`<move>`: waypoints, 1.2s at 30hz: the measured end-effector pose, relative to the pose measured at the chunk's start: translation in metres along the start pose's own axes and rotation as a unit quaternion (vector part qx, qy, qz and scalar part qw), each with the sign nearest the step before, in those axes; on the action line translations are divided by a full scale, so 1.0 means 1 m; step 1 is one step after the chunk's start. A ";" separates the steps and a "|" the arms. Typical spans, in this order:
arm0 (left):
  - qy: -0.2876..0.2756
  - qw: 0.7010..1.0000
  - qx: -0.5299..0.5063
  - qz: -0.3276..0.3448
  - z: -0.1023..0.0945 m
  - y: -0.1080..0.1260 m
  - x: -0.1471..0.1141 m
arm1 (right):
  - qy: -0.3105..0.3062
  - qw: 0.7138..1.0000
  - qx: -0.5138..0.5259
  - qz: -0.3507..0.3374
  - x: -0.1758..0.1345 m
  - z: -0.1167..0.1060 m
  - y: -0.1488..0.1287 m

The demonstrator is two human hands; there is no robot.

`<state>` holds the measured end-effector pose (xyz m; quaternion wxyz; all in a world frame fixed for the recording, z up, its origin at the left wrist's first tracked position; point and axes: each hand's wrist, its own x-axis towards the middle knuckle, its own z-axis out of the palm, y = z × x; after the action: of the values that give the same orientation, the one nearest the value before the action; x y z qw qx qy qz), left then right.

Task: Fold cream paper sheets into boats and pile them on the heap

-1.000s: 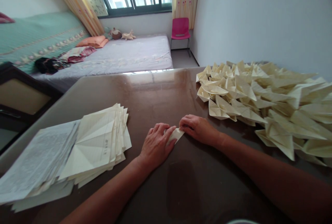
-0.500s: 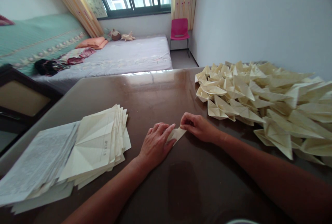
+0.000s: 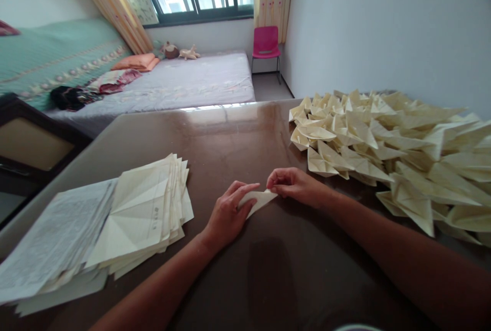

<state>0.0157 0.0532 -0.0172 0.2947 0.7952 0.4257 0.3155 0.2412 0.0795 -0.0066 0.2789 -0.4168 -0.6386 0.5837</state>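
Observation:
A small piece of folded cream paper [image 3: 260,201] lies between my hands, low over the brown table. My left hand [image 3: 231,210] grips its left end, with the thumb in front and the fingers behind. At the paper's right tip, my right hand [image 3: 293,186] pinches with thumb and curled fingers. Part of the paper is hidden behind my left fingers. To the left lies a stack of creased cream sheets [image 3: 132,213]. On the right spreads a large pile of folded paper boats [image 3: 360,131].
Grey printed sheets [image 3: 57,234] lie left of the creased stack on the glossy brown table [image 3: 222,152]. A white rim [image 3: 356,327] shows at the bottom edge. Beyond the table are a bed [image 3: 203,78] and a pink chair [image 3: 266,44].
My left hand has shifted slightly left and its fingers have drawn together around the paper, so more of the paper shows. My right hand stays at the tip, barely moved.

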 end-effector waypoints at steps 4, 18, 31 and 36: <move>0.015 0.999 -0.026 -0.024 -0.002 0.002 0.001 | 0.030 0.991 -0.128 -0.029 -0.004 0.005 -0.003; 0.049 0.991 -0.073 -0.100 -0.001 -0.002 0.001 | 0.020 0.957 -0.277 -0.088 -0.007 0.010 -0.007; 0.083 0.959 -0.201 -0.184 -0.018 -0.025 0.008 | 0.145 0.974 -0.173 -0.009 0.004 -0.013 0.010; 0.044 0.937 -0.279 -0.203 -0.018 -0.025 0.007 | 0.117 0.976 -0.180 -0.019 0.003 -0.007 0.012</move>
<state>-0.0068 0.0744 -0.0229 0.5439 0.5626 0.4855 0.3898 0.2480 0.0853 -0.0179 0.2832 -0.5137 -0.7038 0.4007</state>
